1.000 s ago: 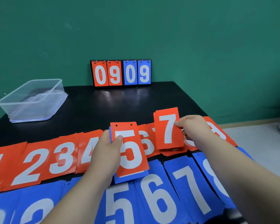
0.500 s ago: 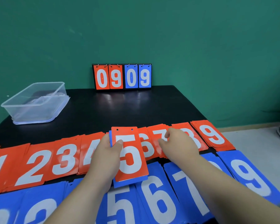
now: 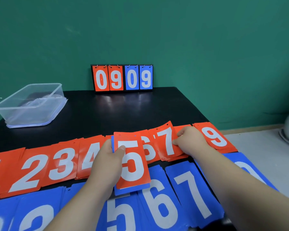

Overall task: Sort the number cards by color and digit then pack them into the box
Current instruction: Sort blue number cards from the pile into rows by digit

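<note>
Gripping red 5 card [image 3: 132, 162], top of a small stack, in left hand [image 3: 107, 162] over the sorted rows [image 3: 190, 189], face up for reading. Right hand [image 3: 190, 142] pinching red 7 card [image 3: 165, 142] by its edge, likely seating it on its pile. Clear box [image 3: 12, 114] standing far left on counter [image 3: 123, 110].

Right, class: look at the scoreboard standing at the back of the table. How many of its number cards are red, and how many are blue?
Red scoreboard cards: 2
Blue scoreboard cards: 2
Total: 4
</note>
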